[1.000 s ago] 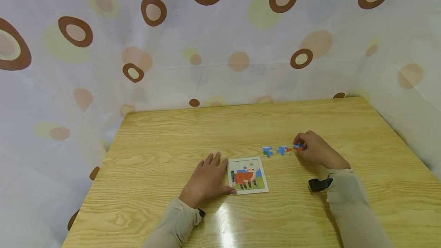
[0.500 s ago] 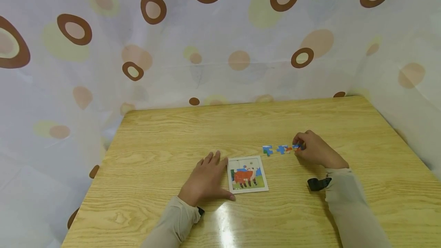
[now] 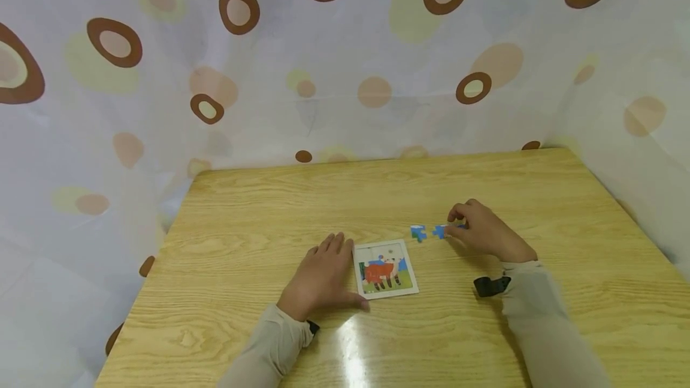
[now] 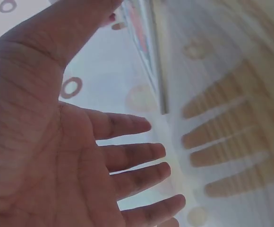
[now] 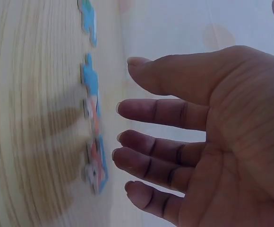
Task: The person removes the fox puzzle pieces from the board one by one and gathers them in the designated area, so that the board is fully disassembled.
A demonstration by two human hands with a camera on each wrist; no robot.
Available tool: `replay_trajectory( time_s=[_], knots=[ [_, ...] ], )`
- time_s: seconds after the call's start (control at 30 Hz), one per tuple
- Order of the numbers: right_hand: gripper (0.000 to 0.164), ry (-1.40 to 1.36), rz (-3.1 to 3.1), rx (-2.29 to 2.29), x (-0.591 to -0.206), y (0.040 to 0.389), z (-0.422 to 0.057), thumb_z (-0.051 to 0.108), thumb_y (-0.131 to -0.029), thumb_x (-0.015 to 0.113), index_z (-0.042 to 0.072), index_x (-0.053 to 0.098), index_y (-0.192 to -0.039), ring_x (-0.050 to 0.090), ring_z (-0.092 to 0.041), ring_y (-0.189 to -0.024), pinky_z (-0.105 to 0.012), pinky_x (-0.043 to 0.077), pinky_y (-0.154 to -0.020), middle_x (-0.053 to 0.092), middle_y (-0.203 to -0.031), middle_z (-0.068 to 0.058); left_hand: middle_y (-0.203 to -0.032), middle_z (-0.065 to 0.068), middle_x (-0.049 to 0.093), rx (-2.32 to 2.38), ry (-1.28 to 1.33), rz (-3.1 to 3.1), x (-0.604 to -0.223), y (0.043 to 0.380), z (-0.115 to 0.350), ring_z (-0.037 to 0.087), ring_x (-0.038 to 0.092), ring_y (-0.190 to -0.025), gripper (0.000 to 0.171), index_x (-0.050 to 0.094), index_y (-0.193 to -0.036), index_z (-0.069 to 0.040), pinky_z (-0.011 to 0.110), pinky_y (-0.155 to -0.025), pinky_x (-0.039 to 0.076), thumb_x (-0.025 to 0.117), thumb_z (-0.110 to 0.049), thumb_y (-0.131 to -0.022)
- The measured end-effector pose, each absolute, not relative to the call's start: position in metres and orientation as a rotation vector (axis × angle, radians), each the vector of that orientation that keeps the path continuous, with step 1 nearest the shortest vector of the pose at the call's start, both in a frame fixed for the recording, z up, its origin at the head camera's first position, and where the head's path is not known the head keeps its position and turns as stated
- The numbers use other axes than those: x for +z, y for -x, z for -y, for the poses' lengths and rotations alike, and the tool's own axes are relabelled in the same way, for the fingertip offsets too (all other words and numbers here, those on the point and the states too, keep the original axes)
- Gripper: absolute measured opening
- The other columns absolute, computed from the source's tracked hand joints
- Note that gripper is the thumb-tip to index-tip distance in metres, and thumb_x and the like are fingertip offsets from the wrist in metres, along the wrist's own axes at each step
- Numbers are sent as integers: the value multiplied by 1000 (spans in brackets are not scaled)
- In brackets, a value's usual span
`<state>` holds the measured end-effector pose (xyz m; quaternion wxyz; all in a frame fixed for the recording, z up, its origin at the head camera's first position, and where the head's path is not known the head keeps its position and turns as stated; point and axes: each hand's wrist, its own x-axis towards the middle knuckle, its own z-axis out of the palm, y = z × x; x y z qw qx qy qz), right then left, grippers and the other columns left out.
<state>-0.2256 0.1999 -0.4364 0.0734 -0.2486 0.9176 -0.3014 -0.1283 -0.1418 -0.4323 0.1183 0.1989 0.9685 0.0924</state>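
My left hand (image 3: 320, 274) lies with spread fingers along the left side of a square jigsaw puzzle (image 3: 384, 269), its thumb at the lower left corner. The puzzle shows a red-brown animal inside a white frame. In the left wrist view the hand (image 4: 80, 156) has nothing between its fingers, and the puzzle (image 4: 151, 52) shows edge-on. My right hand (image 3: 487, 229) hovers over loose jigsaw pieces, partly hiding them. The right wrist view shows its loosely bent fingers apart from a blue-and-green piece (image 5: 87, 21), a blue-and-orange piece (image 5: 90, 80) and an orange, white and blue piece (image 5: 97, 168).
The wood-grain table (image 3: 269, 208) extends around both hands. A white sheet (image 3: 345, 118) with brown and yellow dots hangs behind it and at the sides. Black straps sit on both wrists, the right one with a dark block (image 3: 490, 286).
My right hand has left the right-hand piece and moved left, over the middle piece. The left hand and the puzzle stay together; the head view has tilted slightly.
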Motion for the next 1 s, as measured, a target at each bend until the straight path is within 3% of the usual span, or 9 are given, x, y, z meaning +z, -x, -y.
replay_trajectory(
  time_s=[0.17,0.47,0.67,1.0],
  knots=[
    [19,795,-2725,-913,-433,220,-178,17,-100,70,0,66,-107,55,-20,-78,-41,50,-71,57,-107,-20,-163,18,36,321,-621,-2834,-431,129,137,35,34,-150,115,40,-158,-6,54,-116,35,82,-71,-74],
    [10,1010,-2575,-942,-438,207,-118,9,-99,70,1,67,-104,53,-11,-70,-32,48,-65,62,-87,-1,-156,13,48,242,-711,-2901,-437,132,132,28,45,-143,93,64,-135,-2,46,-112,43,86,-66,-72],
    [5,1052,-2437,-1021,-448,202,-87,4,-98,68,1,68,-102,56,-10,-67,-28,49,-61,63,-83,1,-152,13,52,212,-724,-2907,-437,132,130,29,50,-139,96,62,-137,1,43,-111,44,86,-65,-72],
    [6,1090,-2509,-883,-447,190,-64,5,-96,70,3,71,-102,53,-10,-77,-28,49,-67,60,-93,-1,-152,9,53,150,-679,-2936,-438,130,133,25,51,-136,100,60,-142,-3,46,-106,47,82,-71,-72]
  ],
)
